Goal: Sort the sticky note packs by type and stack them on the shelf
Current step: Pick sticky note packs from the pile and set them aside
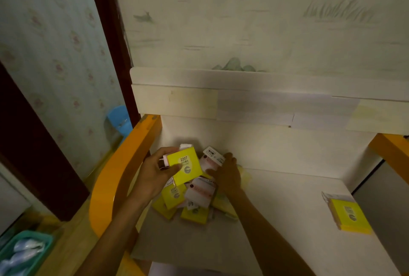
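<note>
Sticky note packs, mixed lot, on white shelf (276, 209). Judged light, stiff-edged, film-wrapped and likely slippery; best pinched across opposite edges.

Yellow pack (184, 166), square, printed "2207": gripped by left hand (155, 171), thumb on its face, raised just above the pile (194, 200).

Pile: yellow and white-pink packs, jumbled. Right hand (228, 174) rests on it, fingers relaxed, grasp unclear.

Stacked yellow packs (348, 215): well right of the pile.
</note>
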A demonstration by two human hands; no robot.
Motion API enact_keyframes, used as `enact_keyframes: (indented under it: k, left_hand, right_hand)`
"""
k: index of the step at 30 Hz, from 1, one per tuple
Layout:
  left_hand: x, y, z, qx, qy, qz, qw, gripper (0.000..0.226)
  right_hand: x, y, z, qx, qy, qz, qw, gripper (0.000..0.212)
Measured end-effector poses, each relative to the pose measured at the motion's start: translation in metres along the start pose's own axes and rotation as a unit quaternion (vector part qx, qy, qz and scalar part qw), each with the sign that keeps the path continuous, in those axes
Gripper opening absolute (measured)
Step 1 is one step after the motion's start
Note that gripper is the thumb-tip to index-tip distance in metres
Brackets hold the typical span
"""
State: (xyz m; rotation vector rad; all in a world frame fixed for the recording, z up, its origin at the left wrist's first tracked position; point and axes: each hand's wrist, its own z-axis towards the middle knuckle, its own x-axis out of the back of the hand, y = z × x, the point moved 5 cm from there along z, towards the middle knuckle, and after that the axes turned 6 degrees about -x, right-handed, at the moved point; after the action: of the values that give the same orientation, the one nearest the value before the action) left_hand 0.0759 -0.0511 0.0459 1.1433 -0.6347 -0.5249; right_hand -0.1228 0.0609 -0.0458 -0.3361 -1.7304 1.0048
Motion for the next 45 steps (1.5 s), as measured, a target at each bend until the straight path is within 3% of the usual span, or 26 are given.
enact_keyframes:
  k: [5,7,10,14,28,38,45]
  left_hand:
    - [-0.005,0.001,-0.001,0.001,0.035,-0.006,0.999,0.038]
    - [-0.010,0.003,-0.001,-0.005,0.030,-0.011,0.999,0.037]
    - [-0.021,0.007,0.001,-0.018,0.024,-0.001,1.000,0.036]
    - [-0.045,0.010,0.009,0.004,0.019,-0.029,0.999,0.036]
    - [-0.178,0.045,0.021,-0.015,-0.086,-0.074,0.993,0.030]
    - [-0.227,0.060,0.009,-0.011,-0.075,-0.082,0.994,0.030]
    - [-0.236,0.053,-0.001,-0.004,-0.058,-0.071,0.996,0.031]
  right_hand:
    - [0.023,0.011,0.002,0.020,0.025,0.184,0.982,0.037]
    - [0.039,0.011,-0.002,0.049,0.023,0.227,0.972,0.030]
    - [0.072,0.013,-0.008,0.101,0.042,0.236,0.966,0.034]
    - [0.126,0.030,-0.013,0.104,0.049,0.249,0.962,0.038]
    - [0.283,0.140,-0.037,0.027,0.078,0.243,0.967,0.037]
    - [0.238,0.220,-0.024,-0.083,-0.006,0.197,0.977,0.035]
    - [0.201,0.237,-0.011,-0.078,-0.042,0.108,0.990,0.038]
